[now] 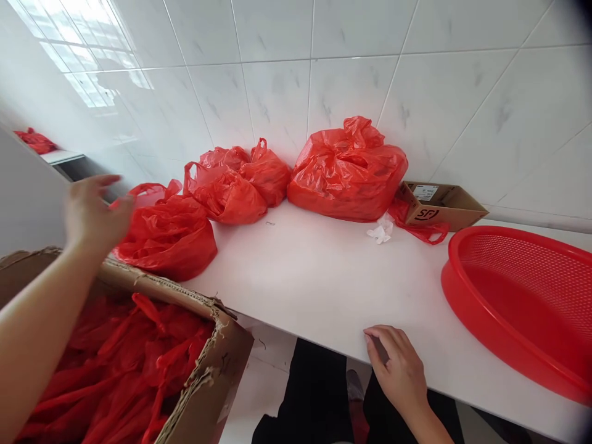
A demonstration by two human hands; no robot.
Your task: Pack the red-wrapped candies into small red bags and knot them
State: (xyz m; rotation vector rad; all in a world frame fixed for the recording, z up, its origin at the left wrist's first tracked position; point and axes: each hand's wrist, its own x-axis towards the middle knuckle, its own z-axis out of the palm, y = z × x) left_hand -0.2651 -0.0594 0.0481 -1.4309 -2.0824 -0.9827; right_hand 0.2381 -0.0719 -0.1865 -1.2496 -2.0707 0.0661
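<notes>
Closest, at lower left, a frayed cardboard box (pixel 235 354) holds crumpled red bags (pixel 115 376). Just beyond it, on the desk (pixel 324 277), sits a bulging red bag (pixel 178 246), probably soft, light, slippery and easily torn; its handles look the best hold. Beside it, the blurred left grip (pixel 96 208) appears spread and empty; the right grip (pixel 400 367) curls around nothing at lower centre-right. A red basket (pixel 457 265) stands at right, near a small box (pixel 446 217), contents unclear.

Wht tiled wall (pixel 356 92) – wht tbl (pixel 319 277)
</notes>
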